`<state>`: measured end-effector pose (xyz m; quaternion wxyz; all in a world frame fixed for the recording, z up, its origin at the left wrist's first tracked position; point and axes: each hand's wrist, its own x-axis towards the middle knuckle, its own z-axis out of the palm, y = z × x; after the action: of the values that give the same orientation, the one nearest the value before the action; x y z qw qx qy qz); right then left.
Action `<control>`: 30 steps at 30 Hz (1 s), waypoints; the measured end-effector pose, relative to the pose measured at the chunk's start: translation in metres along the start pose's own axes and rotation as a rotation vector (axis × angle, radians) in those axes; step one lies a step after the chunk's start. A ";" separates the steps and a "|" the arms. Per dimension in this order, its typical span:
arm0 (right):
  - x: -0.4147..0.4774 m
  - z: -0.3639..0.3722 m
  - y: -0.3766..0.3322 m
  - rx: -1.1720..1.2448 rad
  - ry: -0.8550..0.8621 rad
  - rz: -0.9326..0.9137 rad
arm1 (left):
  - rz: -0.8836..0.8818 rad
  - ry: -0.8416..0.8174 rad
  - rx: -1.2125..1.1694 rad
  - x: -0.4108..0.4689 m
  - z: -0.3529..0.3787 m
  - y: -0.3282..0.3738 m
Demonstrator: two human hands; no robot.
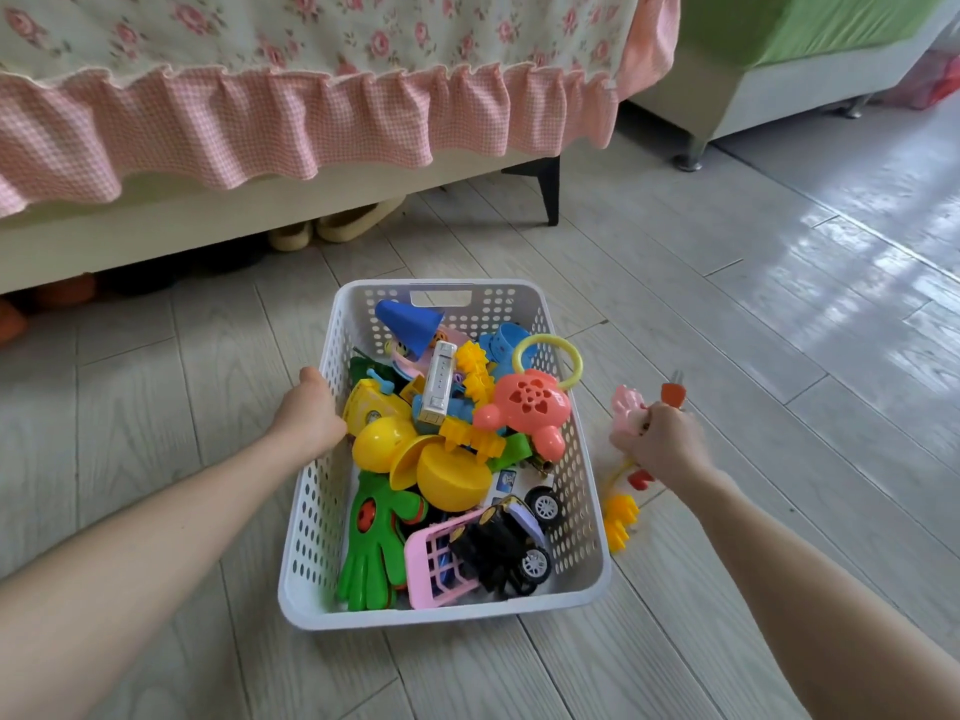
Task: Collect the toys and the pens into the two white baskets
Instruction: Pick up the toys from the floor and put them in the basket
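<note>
A white perforated basket [582,517] stands on the floor, piled with toys: a blue cone [408,319], a coral rattle [524,407] with a yellow ring, yellow shells [452,475], a green hand clapper [371,543], a black toy car [501,545] and a pink frame. My left hand [309,410] grips the basket's left rim. To the right of the basket, my right hand [662,441] holds a bunch of small toys: a pink figure [626,405], an orange-tipped piece [674,392] and a yellow gear toy [621,519] that hangs down to the floor.
A bed with a pink checked frill [260,122] runs along the back, with slippers [343,223] and shoes under it and a black leg [548,192] at its corner. A green-covered sofa [779,54] stands at the back right. Grey plank floor lies all round.
</note>
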<state>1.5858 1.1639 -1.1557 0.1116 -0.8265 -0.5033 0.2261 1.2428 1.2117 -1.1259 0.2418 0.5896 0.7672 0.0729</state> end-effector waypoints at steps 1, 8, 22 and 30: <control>-0.002 -0.003 -0.003 0.013 0.005 -0.011 | -0.003 -0.010 0.005 0.000 0.000 0.000; -0.036 -0.054 -0.042 0.089 0.217 -0.123 | -0.005 -0.071 0.047 -0.002 -0.006 0.003; -0.090 -0.021 -0.173 -0.342 0.096 -0.759 | -0.001 -0.129 -0.031 -0.004 -0.012 0.002; -0.076 -0.021 -0.140 0.217 0.212 -0.623 | 0.029 -0.125 -0.056 0.000 -0.013 -0.001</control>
<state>1.4572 1.1634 -1.0604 0.3143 -0.6354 -0.6900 0.1464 1.2360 1.2133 -1.1154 0.3043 0.5971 0.7397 0.0609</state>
